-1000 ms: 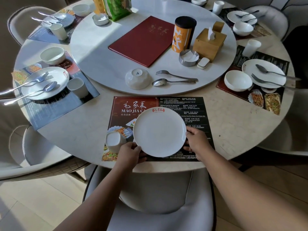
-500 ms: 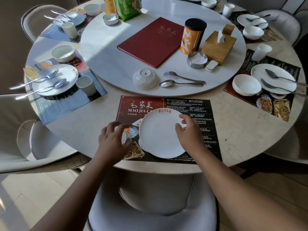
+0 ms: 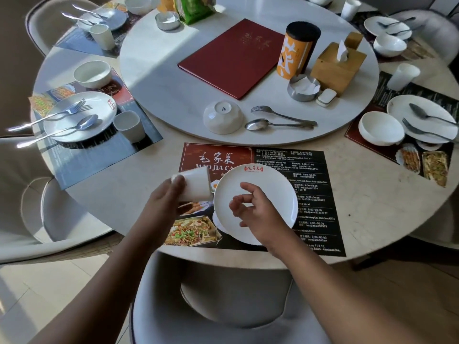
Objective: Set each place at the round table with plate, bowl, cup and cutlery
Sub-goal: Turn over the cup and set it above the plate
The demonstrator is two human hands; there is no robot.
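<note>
Cup, smooth white, gripped by left hand; right hand loosely curled over round plate.

Bare surface lies open at centre right of the frame, while an upturned bowl, fork and spoon crowd the centre.

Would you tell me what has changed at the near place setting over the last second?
The left hand let go of the plate, gripped the cup and lifted it off the placemat, tilted. The right hand released the plate and hovers over it. The plate, upturned bowl, fork and spoon stayed put.
</note>
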